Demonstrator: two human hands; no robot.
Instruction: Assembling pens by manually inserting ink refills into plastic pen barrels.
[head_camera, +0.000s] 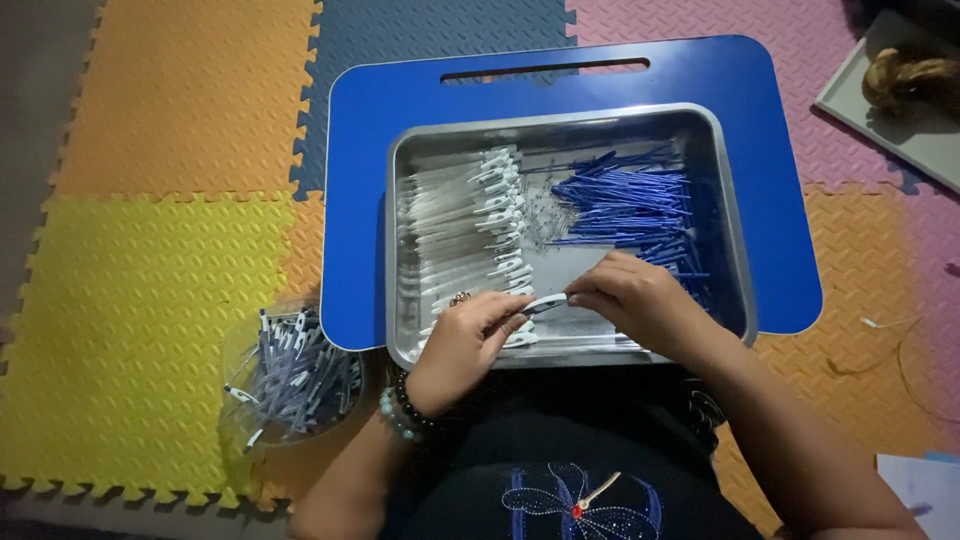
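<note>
A metal tray (730, 210) rests on a blue lap board (760, 90). Inside it lie a row of clear pen barrels with white clips (470, 220), a pile of blue pen refills (630, 205) and a scatter of tiny springs (548, 218). My left hand (465, 345), with a ring and bead bracelets at the wrist, holds a clear pen barrel (543, 304) over the tray's near edge. My right hand (640, 300) pinches the barrel's other end; whether a refill is in its fingers is hidden.
A clear round bowl (250, 330) of assembled pens sits on the foam mat at my left. Coloured puzzle mats (150, 270) cover the floor. A grey tray with a brown object (915, 80) lies at the top right; paper (925, 490) at bottom right.
</note>
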